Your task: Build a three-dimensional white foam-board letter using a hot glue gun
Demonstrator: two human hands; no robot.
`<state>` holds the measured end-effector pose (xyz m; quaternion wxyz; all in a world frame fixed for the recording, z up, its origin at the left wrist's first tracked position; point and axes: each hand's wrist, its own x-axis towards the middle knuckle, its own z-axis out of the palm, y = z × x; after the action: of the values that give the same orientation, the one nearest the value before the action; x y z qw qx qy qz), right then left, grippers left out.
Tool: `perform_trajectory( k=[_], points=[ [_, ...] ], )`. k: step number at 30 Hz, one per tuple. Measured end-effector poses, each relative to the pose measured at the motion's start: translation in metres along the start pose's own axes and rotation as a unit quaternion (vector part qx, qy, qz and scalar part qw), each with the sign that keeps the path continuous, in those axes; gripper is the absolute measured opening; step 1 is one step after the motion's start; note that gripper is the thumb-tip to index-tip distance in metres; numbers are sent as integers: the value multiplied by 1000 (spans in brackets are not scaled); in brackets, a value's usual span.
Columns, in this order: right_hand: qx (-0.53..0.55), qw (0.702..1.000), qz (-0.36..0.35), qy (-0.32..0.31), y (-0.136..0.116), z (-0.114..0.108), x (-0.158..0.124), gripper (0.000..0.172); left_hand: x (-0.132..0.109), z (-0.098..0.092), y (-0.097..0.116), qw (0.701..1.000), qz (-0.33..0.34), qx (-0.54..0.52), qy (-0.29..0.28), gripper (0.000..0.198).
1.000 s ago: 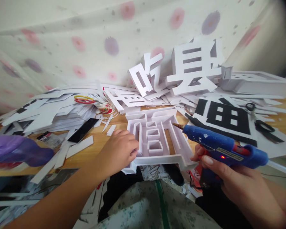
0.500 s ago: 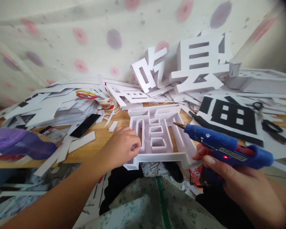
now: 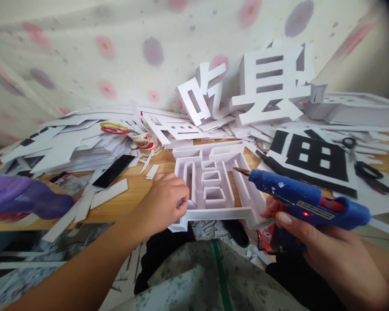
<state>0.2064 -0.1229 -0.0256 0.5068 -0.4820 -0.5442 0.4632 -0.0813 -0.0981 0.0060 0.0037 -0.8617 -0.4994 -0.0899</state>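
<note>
In front of me lies a hollow white foam-board character [image 3: 218,212], its open back facing up, with thin upright walls and small box-shaped cells inside. My left hand [image 3: 168,199] is closed at its left wall, fingers curled over the edge; the fingertips are partly hidden. My right hand [image 3: 314,242] is wrapped round the handle of a blue hot glue gun [image 3: 288,188] with a lit red light. The gun's metal nozzle points left, above the character's right part. The fingers of that hand are close to the character's near right corner; whether they touch it I cannot tell.
Finished white characters [image 3: 272,86] lean at the back. Stacked foam-board sheets [image 3: 84,147], a cup [image 3: 144,140] of tools, a phone [image 3: 113,171] and a purple bottle [image 3: 29,196] stand left. Black scissors [image 3: 371,172] lie right beside a black-and-white cut sheet [image 3: 314,160].
The view has shifted very slightly. Both hands, the glue gun and the white character stay in nearly the same places.
</note>
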Motion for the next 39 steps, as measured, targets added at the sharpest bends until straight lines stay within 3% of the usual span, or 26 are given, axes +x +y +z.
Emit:
perform_trajectory(
  k=[3, 6, 11, 16, 23, 39],
  points=[
    [0, 1000, -9, -26, -6, 1, 0, 19, -1, 0, 1, 1000, 3, 1, 5, 15],
    [-91, 993, -46, -63, -13, 3, -1, 14, -2, -1, 2, 1000, -1, 0, -7, 15],
    [-247, 945, -138, -161, -20, 17, 0, 11, -7, 2, 4, 999, -32, -13, 18, 14],
    [-318, 909, -147, -227, -28, 31, 11, 10, -8, 4, 6, 996, -58, -57, 45, 10],
    [-328, 895, -158, -259, -38, 40, 19, 14, -7, 4, 4, 994, -78, -74, 24, 10],
    [-365, 874, -152, -282, -35, 47, 21, 15, -7, 6, 2, 993, -71, -86, 22, 10]
  ],
)
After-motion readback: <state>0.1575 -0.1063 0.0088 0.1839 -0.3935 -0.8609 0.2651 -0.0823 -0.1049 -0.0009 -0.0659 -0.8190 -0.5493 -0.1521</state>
